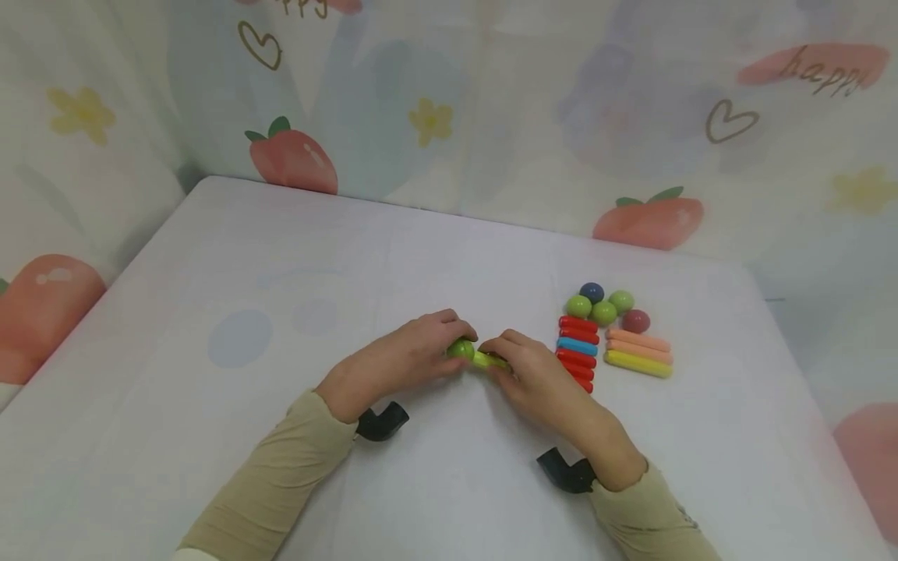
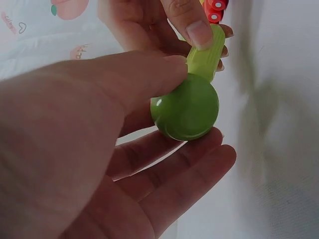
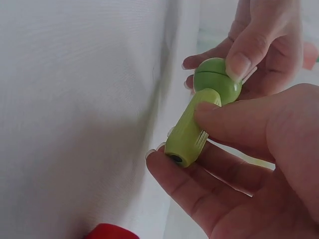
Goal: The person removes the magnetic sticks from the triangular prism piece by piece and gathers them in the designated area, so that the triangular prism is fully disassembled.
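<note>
My left hand point(image 1: 414, 351) pinches a glossy green ball point(image 2: 189, 108) between thumb and fingers. A short yellow-green rod point(image 3: 192, 129) with fine ridges is gripped by my right hand point(image 1: 536, 382), thumb on top and fingers beneath. One end of the rod meets the ball, and its other end shows a small dark spot in the right wrist view. Both hands face each other over the middle of the white table point(image 1: 449, 483).
Right of the hands lies a column of red rods point(image 1: 577, 358) with one blue rod point(image 1: 578, 347) among them. Beside it are peach rods point(image 1: 638, 340) and a yellow rod point(image 1: 638, 364). Behind sit several balls point(image 1: 604, 313), green, blue and red. Black curved pieces point(image 1: 382, 421) stick out by both wrists.
</note>
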